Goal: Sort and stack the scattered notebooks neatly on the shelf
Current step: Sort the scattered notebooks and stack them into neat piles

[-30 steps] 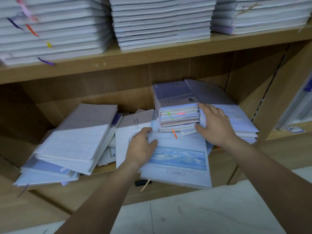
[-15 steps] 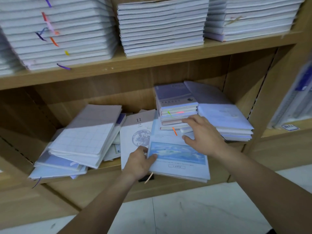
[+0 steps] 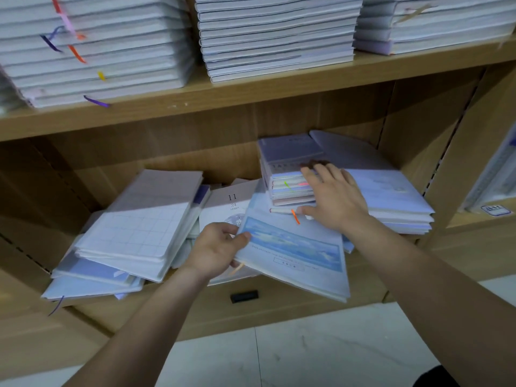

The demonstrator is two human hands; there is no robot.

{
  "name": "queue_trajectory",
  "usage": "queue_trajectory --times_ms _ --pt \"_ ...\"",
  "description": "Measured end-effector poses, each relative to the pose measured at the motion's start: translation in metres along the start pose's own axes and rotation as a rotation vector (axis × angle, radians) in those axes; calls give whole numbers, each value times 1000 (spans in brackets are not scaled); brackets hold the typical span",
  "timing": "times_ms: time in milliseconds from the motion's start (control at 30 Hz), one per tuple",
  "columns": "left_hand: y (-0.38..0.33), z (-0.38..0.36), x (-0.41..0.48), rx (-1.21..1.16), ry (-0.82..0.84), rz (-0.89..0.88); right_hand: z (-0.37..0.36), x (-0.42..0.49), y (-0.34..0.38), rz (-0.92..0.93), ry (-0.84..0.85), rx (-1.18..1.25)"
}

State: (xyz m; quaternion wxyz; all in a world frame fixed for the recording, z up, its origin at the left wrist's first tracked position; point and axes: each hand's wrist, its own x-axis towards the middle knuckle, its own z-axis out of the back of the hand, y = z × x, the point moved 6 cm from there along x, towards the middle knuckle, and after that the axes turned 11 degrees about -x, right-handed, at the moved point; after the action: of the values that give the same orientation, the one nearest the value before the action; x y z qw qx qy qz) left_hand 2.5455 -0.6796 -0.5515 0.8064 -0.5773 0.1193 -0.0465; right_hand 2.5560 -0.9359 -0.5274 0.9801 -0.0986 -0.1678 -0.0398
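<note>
A: Left hand [image 3: 220, 247] is now pinching the left edge of the sky-cover notebook [image 3: 293, 247], thumb on top. A second ago it was lying flat on it. The notebook is still lying on the lower shelf [image 3: 307, 312], with its front corner overhanging.
B: Right hand?
A: Right hand [image 3: 335, 199] is coming off the right pile [image 3: 391, 196] onto the small stack [image 3: 287, 188] that's sitting on the notebook's far end. Fingers spread, fairly straight, thumb at the base. It isn't clamping anything.
B: So it's clearing the stack before pulling the notebook free?
A: Looking that way. Sorting is barely starting.
</note>
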Motion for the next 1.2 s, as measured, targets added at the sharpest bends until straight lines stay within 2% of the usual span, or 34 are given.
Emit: queue_trajectory --times_ms 233,367,500,633,800,1033,1200 --pt "-12 33 -3 -32 -50 49 -4 14 3 -7 25 28" --pt "-14 70 -25 -49 -115 9 -7 12 6 -4 18 -23" --pt "13 76 -41 99 -38 62 -5 10 8 -13 31 -15" --pt "27 67 -27 127 -29 126 -5 6 9 -15 69 1" --pt "31 37 -21 255 100 118 -8 4 9 -20 80 -11" --pt "16 56 -32 170 85 40 -11 7 11 -9 59 -48" --pt "20 91 -64 76 35 49 -13 5 13 -18 60 -63"
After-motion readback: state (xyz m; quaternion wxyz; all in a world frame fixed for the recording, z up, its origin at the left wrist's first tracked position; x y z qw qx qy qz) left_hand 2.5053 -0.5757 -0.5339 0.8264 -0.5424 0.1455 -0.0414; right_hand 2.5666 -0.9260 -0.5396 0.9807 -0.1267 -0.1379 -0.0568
